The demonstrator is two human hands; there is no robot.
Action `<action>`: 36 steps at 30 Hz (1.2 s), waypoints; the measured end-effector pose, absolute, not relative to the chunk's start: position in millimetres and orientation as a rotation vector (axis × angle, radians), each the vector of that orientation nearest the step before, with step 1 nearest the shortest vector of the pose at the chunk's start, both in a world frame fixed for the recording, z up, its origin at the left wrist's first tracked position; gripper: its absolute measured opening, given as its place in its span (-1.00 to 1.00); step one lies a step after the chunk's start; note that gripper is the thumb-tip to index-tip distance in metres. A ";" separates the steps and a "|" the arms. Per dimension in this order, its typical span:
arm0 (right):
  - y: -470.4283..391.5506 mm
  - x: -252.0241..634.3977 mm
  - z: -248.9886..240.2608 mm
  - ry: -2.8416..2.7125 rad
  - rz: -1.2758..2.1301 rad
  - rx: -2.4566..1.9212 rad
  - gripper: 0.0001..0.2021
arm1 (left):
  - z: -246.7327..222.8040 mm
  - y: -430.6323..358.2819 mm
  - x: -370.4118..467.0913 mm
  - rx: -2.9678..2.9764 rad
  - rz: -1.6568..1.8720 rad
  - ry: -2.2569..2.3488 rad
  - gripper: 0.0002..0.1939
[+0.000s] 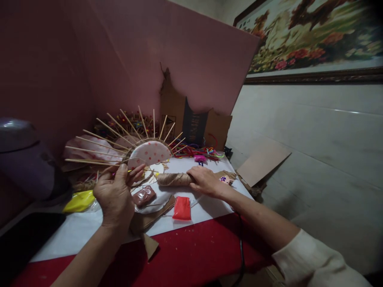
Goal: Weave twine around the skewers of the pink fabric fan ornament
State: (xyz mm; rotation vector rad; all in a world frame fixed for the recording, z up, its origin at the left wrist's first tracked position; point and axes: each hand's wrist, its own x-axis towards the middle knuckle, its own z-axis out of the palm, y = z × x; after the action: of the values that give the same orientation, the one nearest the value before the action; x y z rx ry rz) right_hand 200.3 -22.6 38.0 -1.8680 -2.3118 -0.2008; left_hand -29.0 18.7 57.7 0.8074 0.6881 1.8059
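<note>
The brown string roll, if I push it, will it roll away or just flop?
The string roll would probably roll if pushed sideways, because it's long and round. It likely won't flop, since it looks straight where it sticks out from the right hand. It's probably not very slippery, as its wrapped string looks rough.
</note>
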 end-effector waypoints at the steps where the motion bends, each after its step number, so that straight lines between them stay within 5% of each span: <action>1: -19.9 200.1 37.6 -2.299 -0.207 -1.869 -0.75 | 57.6 18.3 -28.8 0.809 1.800 0.687 -0.85; 11: -28.8 193.7 25.0 -2.207 -0.257 -1.778 -0.61 | 56.1 14.0 -24.7 0.792 1.714 0.687 -0.87; 19: -44.2 257.1 58.5 -1.814 -0.300 -2.303 -0.76 | 54.4 10.4 -21.8 0.789 1.677 0.708 -0.90; 25: 9.0 260.4 53.6 -1.787 -0.065 -2.538 -0.84 | 48.5 12.3 -21.7 0.807 1.663 0.704 -0.89; 36: 54.2 232.8 35.4 -1.771 0.131 -2.605 -0.69 | 41.9 15.9 -23.4 0.792 1.623 0.699 -0.79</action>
State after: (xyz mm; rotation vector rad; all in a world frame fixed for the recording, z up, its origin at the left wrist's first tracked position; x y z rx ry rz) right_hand 232.8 54.2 35.4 -2.6048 -1.7707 0.1306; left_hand -23.4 15.9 41.9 0.7923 0.6985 1.6228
